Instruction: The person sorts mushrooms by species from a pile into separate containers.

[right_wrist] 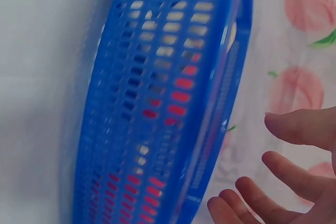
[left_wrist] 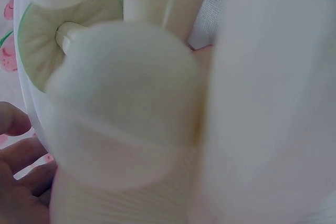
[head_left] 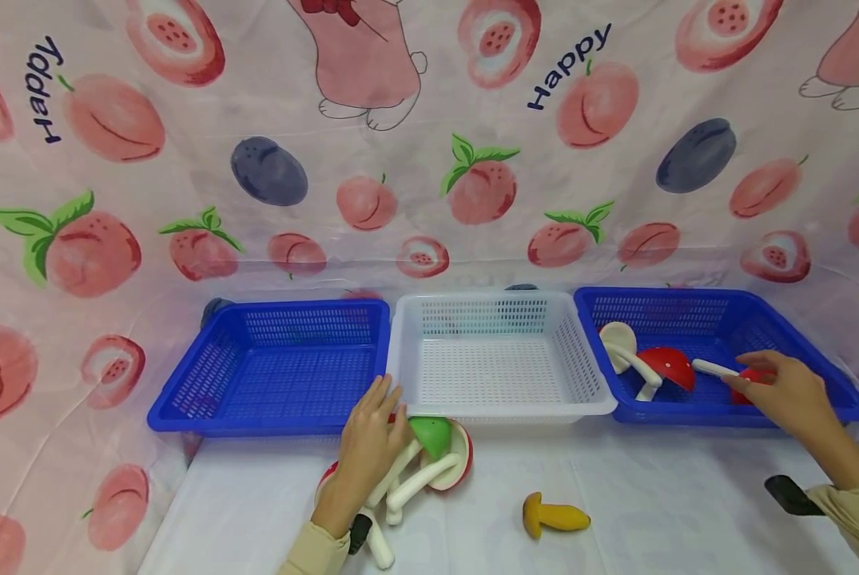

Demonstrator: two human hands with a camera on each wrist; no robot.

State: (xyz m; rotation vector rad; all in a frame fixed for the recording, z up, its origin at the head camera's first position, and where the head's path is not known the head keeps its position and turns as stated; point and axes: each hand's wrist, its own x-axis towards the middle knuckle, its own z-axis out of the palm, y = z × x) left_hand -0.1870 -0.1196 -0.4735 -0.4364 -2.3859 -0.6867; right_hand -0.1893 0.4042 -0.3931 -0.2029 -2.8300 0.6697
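My left hand (head_left: pixel 371 447) reaches over a pile of toy mushrooms in front of the baskets, its fingers stretched toward the rims. In that pile show a green-capped mushroom (head_left: pixel 432 435) and a red-capped one (head_left: pixel 461 459) with its pale underside outward. Pale stems and undersides fill the left wrist view, blurred, with the fingers (left_wrist: pixel 26 153) at the left edge. My right hand (head_left: pixel 792 391) is over the right blue basket (head_left: pixel 731 411), above a red-capped mushroom (head_left: pixel 713 368) partly hidden by it. Its fingers are spread with nothing between them in the right wrist view.
Two more red-capped mushrooms, one cap (head_left: pixel 666 367) facing up, lie in the right basket. A white basket (head_left: pixel 501 411) stands in the middle, and another blue basket (head_left: pixel 256 427) at the left. A small yellow mushroom (head_left: pixel 554 516) lies on the white cloth; a fruit-print curtain (head_left: pixel 415 144) hangs behind.
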